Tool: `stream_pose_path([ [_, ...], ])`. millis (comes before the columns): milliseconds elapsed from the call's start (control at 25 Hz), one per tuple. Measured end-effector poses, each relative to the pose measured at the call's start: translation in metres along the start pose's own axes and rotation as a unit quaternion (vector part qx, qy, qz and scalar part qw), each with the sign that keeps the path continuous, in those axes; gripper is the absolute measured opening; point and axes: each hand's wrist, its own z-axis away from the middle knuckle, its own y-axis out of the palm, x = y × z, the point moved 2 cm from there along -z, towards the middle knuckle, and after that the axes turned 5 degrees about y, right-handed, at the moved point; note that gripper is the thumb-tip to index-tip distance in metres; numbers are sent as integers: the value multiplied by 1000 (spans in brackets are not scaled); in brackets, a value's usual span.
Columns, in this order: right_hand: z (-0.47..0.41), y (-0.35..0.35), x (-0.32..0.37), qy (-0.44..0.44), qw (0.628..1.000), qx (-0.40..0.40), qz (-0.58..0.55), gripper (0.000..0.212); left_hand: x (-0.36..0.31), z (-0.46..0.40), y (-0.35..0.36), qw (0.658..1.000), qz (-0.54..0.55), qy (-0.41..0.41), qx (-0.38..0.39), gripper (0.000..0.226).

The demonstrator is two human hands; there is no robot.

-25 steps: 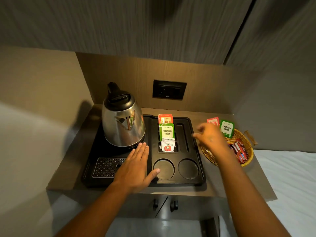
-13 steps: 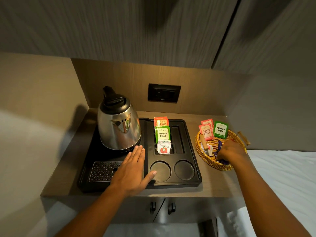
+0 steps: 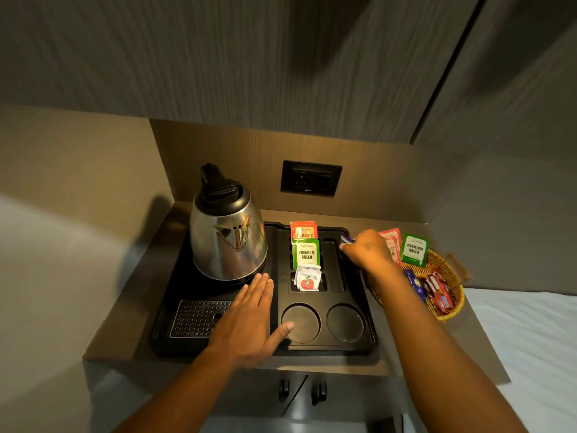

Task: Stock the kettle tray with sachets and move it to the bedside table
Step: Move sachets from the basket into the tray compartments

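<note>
A black kettle tray (image 3: 368,345) lies on the wooden shelf, with a steel kettle (image 3: 228,239) on its left side. In its middle slots stand an orange sachet (image 3: 303,230), a green sachet (image 3: 306,253) and a white sachet (image 3: 307,278). My left hand (image 3: 249,320) rests flat and open on the tray in front of the kettle. My right hand (image 3: 367,250) is over the tray's right narrow slot (image 3: 335,267), shut on a blue stick sachet (image 3: 346,239) whose tip pokes out. A wicker basket (image 3: 449,276) to the right holds more sachets.
A black wall socket (image 3: 310,178) sits behind the tray. A white bed sheet (image 3: 530,339) lies to the right of the shelf. Cabinet door handles (image 3: 301,392) show below the shelf edge. Walls close in at the left and back.
My right hand has come out of the basket and moved left to the tray's right slot, now holding a blue stick sachet. My left hand has stayed flat on the tray.
</note>
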Motion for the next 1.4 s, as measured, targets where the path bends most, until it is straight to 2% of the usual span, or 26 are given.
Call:
stream_pose_path([
  [200, -6, 17, 13, 6, 1000, -8, -2, 32, -1, 1, 0, 1000, 9, 4, -12, 95],
  [320, -14, -21, -26, 19, 997, -68, -29, 28, 0, 0, -1, 1000, 12, 4, -14, 95],
  [440, -22, -63, -87, 63, 988, -134, 37, 16, 1, -1, -1, 1000, 1, 8, -10, 97],
  [480, -22, -68, -104, 76, 986, -136, 64, 16, 1, -1, -2, 1000, 0, 8, -7, 98],
  [600, -20, -58, -137, 99, 983, -84, 127, 33, 1, -2, -1, 1000, 1, 10, -9, 98],
  [680, -18, -53, -145, 97, 983, -67, 143, 28, 1, -2, 0, 1000, 5, 11, -17, 97],
  [800, -19, -54, -149, 104, 982, -92, 130, 27, 1, -1, 1, 1000, 7, 10, -15, 94],
  [1000, -11, -57, -145, 120, 982, -96, 112, 33, 0, -1, 0, 1000, 14, 6, -19, 94],
  [1160, 5, -73, -108, 91, 988, -124, -16, 32, 0, -2, 0, 1000, 2, 7, -9, 94],
  [1320, 17, -15, -17, 3, 997, -28, -68, 17, -1, -1, -2, 1000, 12, 13, -2, 94],
  [1400, 11, 17, 7, -6, 998, -17, -60, 24, -2, 0, -4, 1000, 9, 12, 0, 95],
])
